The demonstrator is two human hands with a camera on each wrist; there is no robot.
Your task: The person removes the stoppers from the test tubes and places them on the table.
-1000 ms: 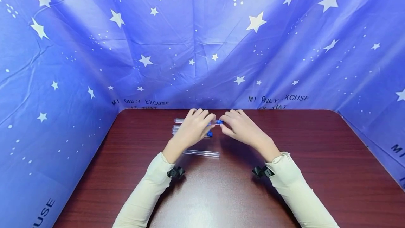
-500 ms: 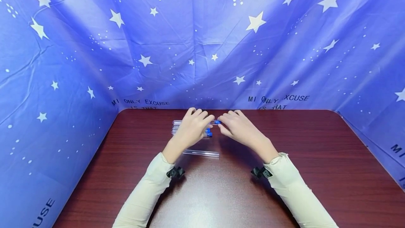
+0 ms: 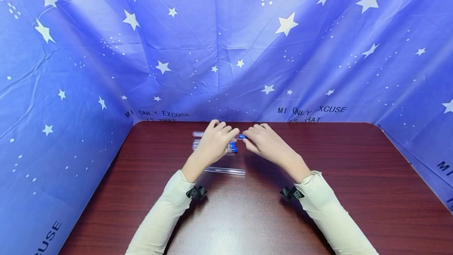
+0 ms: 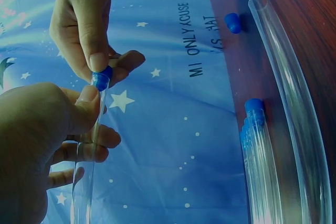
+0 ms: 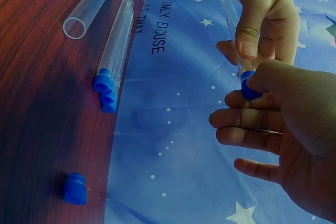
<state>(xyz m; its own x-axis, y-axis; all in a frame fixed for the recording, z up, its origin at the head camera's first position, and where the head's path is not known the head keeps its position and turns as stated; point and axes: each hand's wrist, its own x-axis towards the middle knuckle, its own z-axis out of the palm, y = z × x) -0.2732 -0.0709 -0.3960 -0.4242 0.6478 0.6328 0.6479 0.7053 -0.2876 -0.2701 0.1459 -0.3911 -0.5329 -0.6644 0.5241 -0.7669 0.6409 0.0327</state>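
Note:
My left hand (image 3: 216, 141) grips a clear test tube (image 4: 83, 182) near its mouth, thumb on one side and fingers on the other. At that mouth sits a blue stopper (image 5: 248, 85), which the thumb and index finger of my right hand (image 3: 267, 140) pinch. The tube lies roughly level across the hands in the head view, its round end to the left. Below it on the table is a row of several stoppered tubes (image 4: 262, 161), partly behind my left hand in the head view. The right hand's other fingers extend loosely in the right wrist view.
Nearer to me on the dark red wooden table (image 3: 226, 215) lies an unstoppered tube (image 3: 226, 171), its mouth to the right. A loose blue stopper (image 5: 76, 189) rests on the table. A blue star-patterned cloth (image 3: 219, 50) hangs behind the table and at both sides.
My right hand and the stopper have shifted slightly left, toward the left hand. The held tube has tilted a little, its round end dipping and rising again. The left hand has barely moved.

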